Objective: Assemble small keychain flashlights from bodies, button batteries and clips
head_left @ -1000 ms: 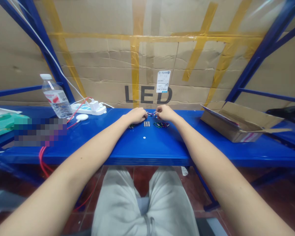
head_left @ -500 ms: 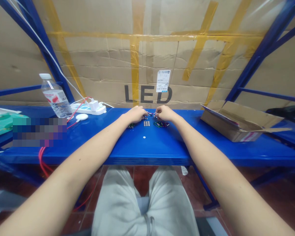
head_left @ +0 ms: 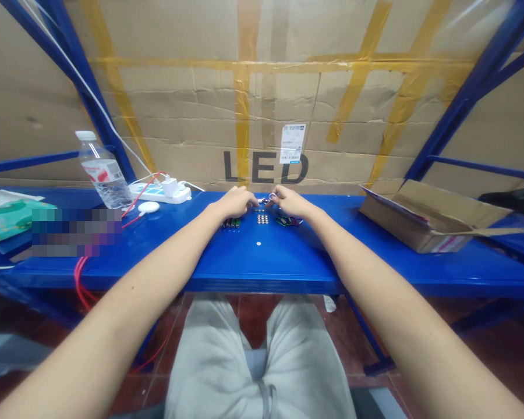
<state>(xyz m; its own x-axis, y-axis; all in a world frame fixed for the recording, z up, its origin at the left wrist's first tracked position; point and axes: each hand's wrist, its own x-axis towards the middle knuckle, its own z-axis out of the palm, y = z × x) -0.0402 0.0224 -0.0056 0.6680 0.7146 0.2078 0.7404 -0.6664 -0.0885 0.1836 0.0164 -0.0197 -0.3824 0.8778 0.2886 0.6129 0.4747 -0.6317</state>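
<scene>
While both arms stretch out over the blue table (head_left: 288, 262), the left hand (head_left: 234, 202) and right hand (head_left: 290, 202) meet fingertip to fingertip, pinching a small metal clip (head_left: 265, 201) between them. Just below that pinch sits a cluster of silver discs (head_left: 262, 219); dark clips (head_left: 231, 223) lie under the left hand, coloured clips (head_left: 289, 221) under the right, and a lone white disc (head_left: 258, 242) nearer the body

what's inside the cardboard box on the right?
The box lies open with its flaps spread. Only bare cardboard shows inside, with a strip of red and white print along the near rim. Anything deeper is hidden by the near wall.
</scene>
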